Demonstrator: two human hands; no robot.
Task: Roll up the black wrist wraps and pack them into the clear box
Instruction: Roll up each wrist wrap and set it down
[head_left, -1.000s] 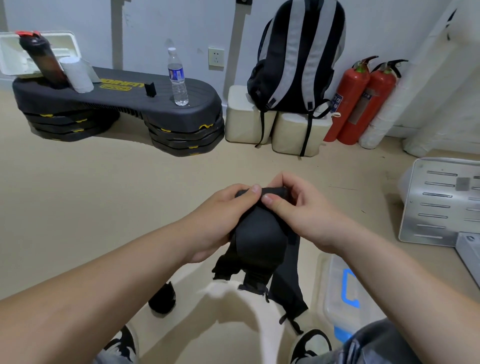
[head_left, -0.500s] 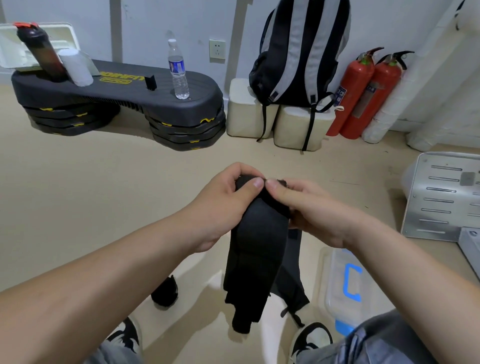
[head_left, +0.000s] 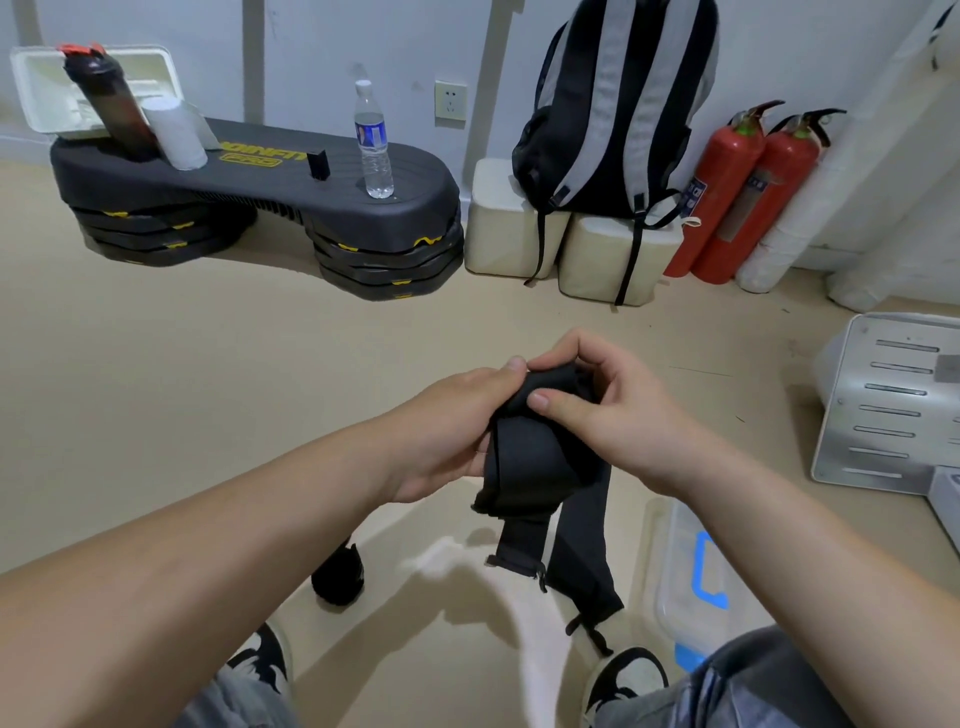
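The black wrist wrap (head_left: 524, 457) hangs in the air above the floor (head_left: 208, 389). Its upper end is bunched between both hands, and two loose tails dangle toward the shoes. The left hand (head_left: 447, 426) grips the bunch with curled fingers, thumb on top. The right hand (head_left: 613, 410) pinches it from the other side, thumb pressed into the fabric. A rolled black wrap (head_left: 337, 574) lies on the floor just beside the left shoe (head_left: 262, 660). The clear box (head_left: 680, 566), with blue trim, sits on the floor near the right knee. By the far wall stand a step platform (head_left: 291, 182) and a backpack (head_left: 618, 104).
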